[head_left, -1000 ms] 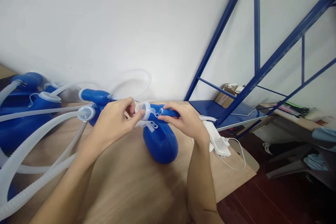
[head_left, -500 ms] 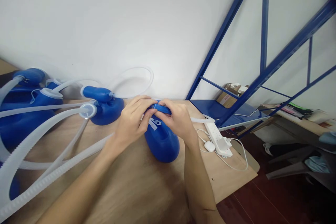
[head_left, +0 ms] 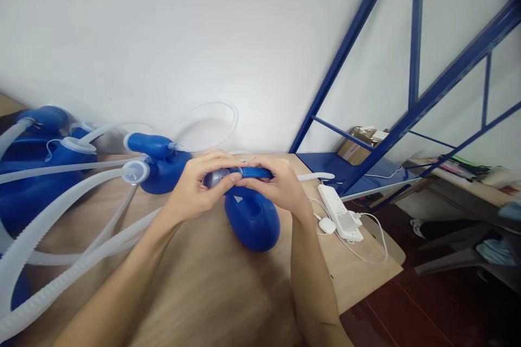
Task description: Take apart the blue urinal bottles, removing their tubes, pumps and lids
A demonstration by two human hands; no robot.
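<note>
A blue plastic bottle (head_left: pixel 253 222) with a long neck stands on the wooden table (head_left: pixel 211 293) in front of me. My left hand (head_left: pixel 199 190) grips the mouth end of the neck, fingers closed over a translucent cap (head_left: pixel 215 176). My right hand (head_left: pixel 274 187) holds the blue neck just to the right of it. Both hands touch each other above the bottle's round body. A thin clear tube (head_left: pixel 315 176) sticks out to the right from behind my right hand.
More blue bottles (head_left: pixel 163 162) with white ribbed hoses (head_left: pixel 52 211) lie at the left along the white wall. A white power strip (head_left: pixel 340 211) with a charger and cable sits near the table's right edge. Blue metal shelving (head_left: pixel 366 173) stands at the right.
The translucent cap, held apart from the neck a second ago, now sits on the neck's mouth under my left fingers. Both hands have closed together over the bottle.
</note>
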